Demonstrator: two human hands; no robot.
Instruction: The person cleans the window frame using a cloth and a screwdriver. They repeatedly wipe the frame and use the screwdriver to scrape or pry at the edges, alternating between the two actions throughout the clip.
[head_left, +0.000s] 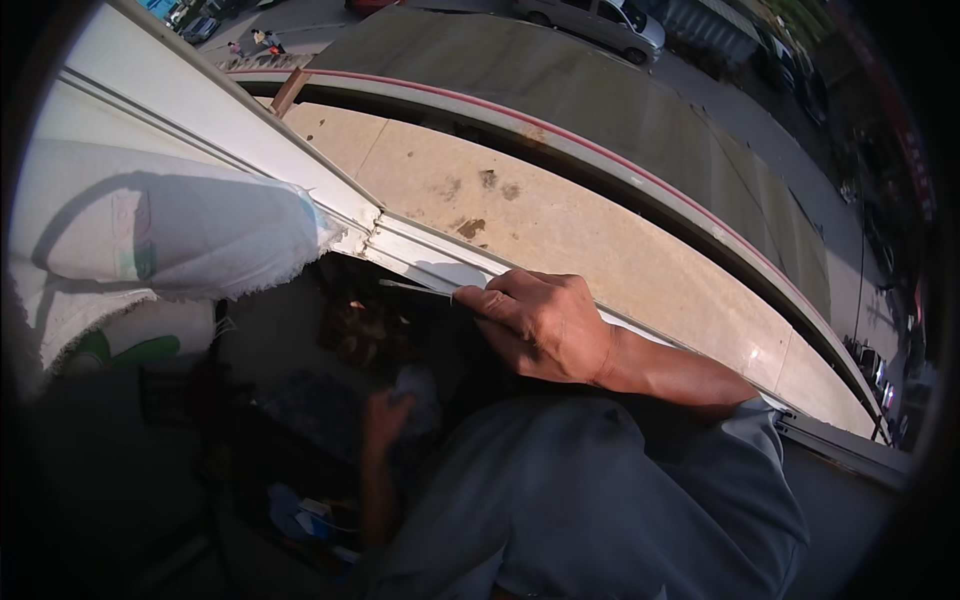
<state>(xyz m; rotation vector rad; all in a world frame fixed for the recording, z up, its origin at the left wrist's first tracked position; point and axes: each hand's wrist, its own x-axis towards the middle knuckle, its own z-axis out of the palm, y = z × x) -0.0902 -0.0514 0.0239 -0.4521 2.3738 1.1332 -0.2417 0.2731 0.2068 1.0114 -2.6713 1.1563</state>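
My right hand (551, 326) is closed around a slim metal tool (412, 288), whose handle is hidden in the fist. The tool's narrow shaft points left, beside the white window sill track (435, 262). Past its tip, the track meets the upright window frame (300, 150) at a corner (373, 225). Lower down in deep shadow, my left hand (386, 416) is beside a pale, crumpled thing (418, 394); whether it grips this cannot be told.
White cloth (187, 217) with frayed edges hangs at the left, against the frame. Outside lie a stained beige ledge (487, 195), a curved red-edged rim (525, 112) and a dark canopy (570, 82). Farther down are a van (592, 22) and several people (266, 41). Dim clutter (307, 517) lies below inside.
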